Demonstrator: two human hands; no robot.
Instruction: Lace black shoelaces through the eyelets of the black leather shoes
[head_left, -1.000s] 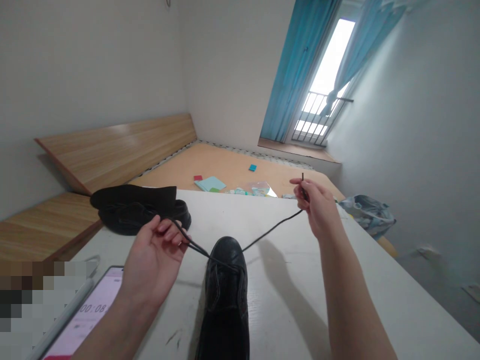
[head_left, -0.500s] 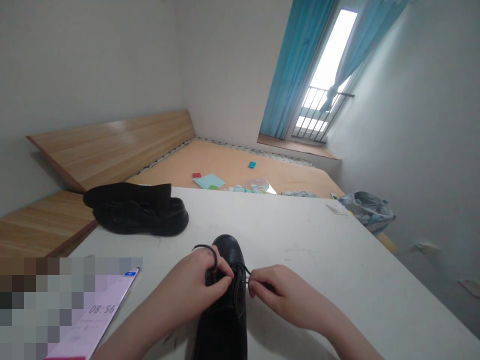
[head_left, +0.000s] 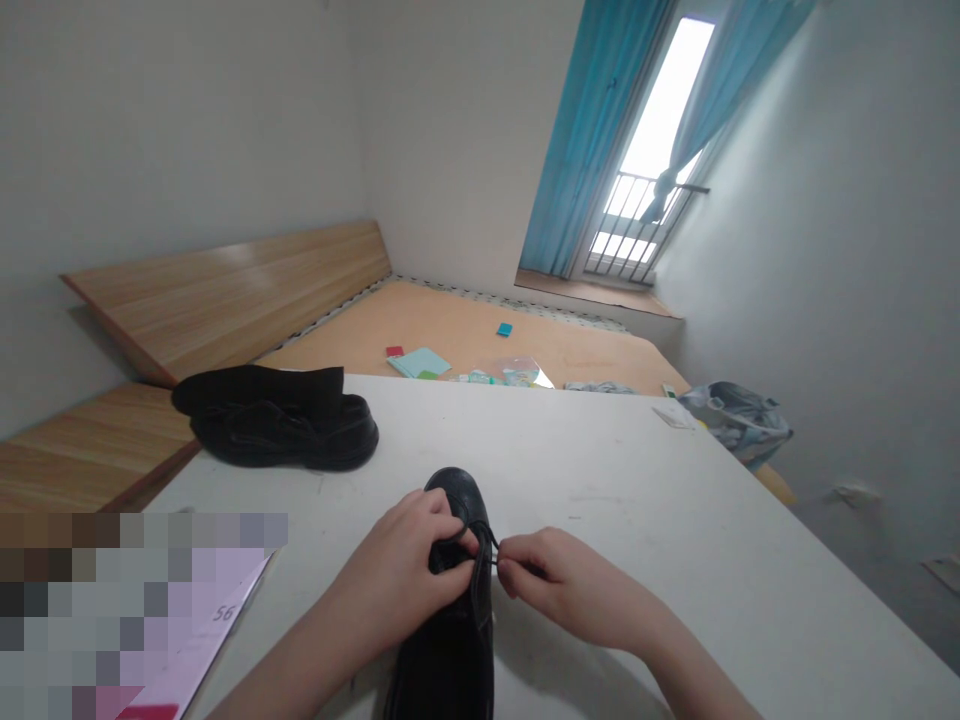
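A black lace-up shoe sits upright on the white table, its toe pointing away from me. My left hand rests over the shoe's left side, thumb and fingers pinched at the lacing, with a bit of black shoelace looped by the fingertips. Just right of the shoe, my right hand is closed, and lace strands run taut from the eyelets into its thumb and forefinger. The fingers of my left hand partly hide the eyelets on that side.
At the table's back left lies another black shoe, with a flat black piece behind it. A lit screen, partly blurred, is at the near left. Beyond the table, a peach-coloured surface carries papers and packets. A bag stands at the right edge.
My left hand has shifted slightly right and its fingers have curled over the lacing. The lace loop that hung over its forefinger is now down by the fingertips. My right hand has hardly moved.
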